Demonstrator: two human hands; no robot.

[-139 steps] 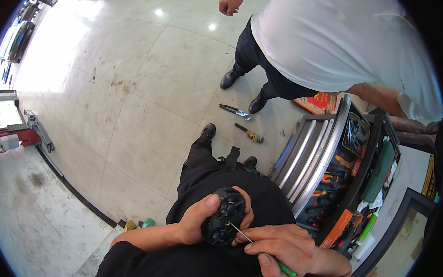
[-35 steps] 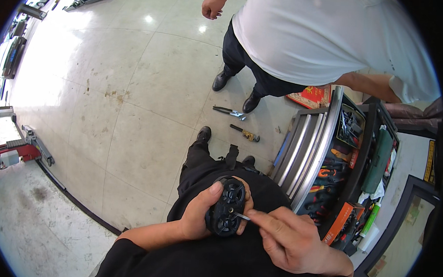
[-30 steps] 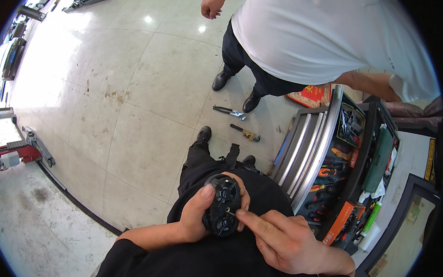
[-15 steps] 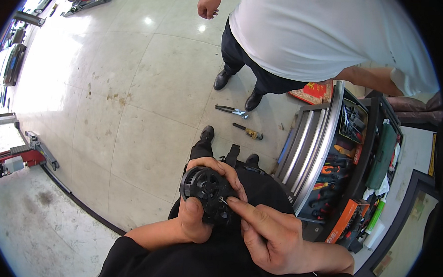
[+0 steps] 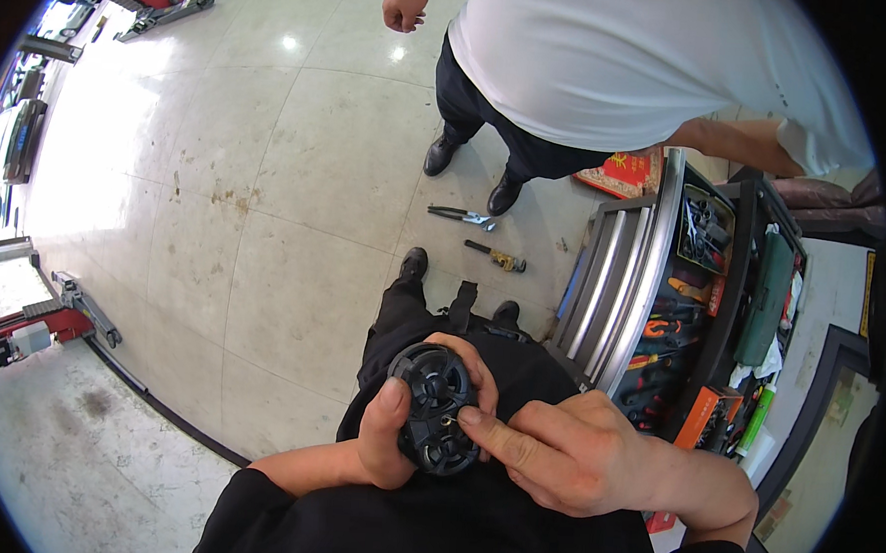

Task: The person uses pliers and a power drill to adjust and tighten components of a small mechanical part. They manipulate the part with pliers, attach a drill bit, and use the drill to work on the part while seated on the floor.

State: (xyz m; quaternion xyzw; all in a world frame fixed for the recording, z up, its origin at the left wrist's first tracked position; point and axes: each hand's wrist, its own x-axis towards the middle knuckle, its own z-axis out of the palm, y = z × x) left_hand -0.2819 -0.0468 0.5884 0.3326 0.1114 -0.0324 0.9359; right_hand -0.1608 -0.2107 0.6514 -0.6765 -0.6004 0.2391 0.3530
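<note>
A rounded black plastic part (image 5: 434,384) with spoked openings sits in front of my body. My left hand (image 5: 389,442) is wrapped round it, with the thumb at its left edge and the fingers along its far right side. From the right, my right hand (image 5: 569,453) comes in with its index finger stretched out onto the face of the part. Beside that fingertip shows a small shiny metal piece (image 5: 449,420). The other right fingers curl underneath and are partly hidden; nothing visible is held in them.
To the right stands a tool cabinet (image 5: 625,286) with an open drawer of screwdrivers and pliers (image 5: 671,329). Large pliers (image 5: 463,216) and a pipe wrench (image 5: 496,256) lie on the floor. A person in a white shirt (image 5: 594,69) stands ahead. Red lift arms (image 5: 45,326) are at left.
The black part has tilted, turning more of its face up, and has shifted slightly right. My right hand has moved a little right with it, its index fingertip still on the part.
</note>
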